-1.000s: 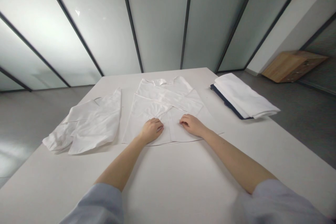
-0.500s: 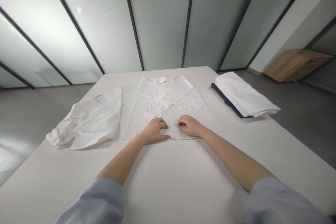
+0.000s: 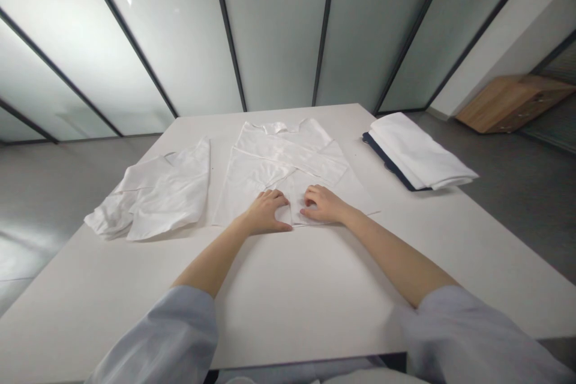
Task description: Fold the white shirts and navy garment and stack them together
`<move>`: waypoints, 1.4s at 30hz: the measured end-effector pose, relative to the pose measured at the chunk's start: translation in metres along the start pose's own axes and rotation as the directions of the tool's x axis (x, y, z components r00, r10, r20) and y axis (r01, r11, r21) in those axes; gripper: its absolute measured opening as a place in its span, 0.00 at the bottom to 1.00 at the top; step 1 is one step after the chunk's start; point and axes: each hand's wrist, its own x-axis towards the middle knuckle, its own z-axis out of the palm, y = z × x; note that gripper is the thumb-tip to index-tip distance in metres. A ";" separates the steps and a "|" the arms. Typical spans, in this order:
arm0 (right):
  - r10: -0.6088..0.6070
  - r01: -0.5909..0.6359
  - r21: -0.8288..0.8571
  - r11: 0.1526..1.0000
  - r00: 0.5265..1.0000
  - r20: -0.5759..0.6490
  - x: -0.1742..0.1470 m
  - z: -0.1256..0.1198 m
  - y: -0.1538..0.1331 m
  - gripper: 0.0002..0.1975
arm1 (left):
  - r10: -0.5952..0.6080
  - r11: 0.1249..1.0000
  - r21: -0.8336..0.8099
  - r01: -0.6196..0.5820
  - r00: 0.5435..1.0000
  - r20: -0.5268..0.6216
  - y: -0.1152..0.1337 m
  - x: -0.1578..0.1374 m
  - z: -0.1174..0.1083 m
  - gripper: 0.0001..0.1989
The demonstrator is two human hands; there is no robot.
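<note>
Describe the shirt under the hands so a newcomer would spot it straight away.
On the white table, look between the rumpled white garment at left and the folded white cloth at right. The white shirt lies there, collar farthest away, left hand and right hand over its near part. Unlike both neighbours, it is spread flat, sleeves folded across.

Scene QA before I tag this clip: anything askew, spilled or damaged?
Nothing looks spilled or damaged. The white garment at left lies rumpled, bunched near the edge of the table, unlike the flatter white shirt under the left hand and right hand. The folded white cloth at right seems to jut past that side's edge.
</note>
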 end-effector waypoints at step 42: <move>0.244 -0.182 -0.255 0.950 0.941 0.236 -0.041 -0.043 0.022 0.23 | -0.023 0.917 0.396 -0.041 0.987 0.156 -0.016 -0.035 -0.018 0.25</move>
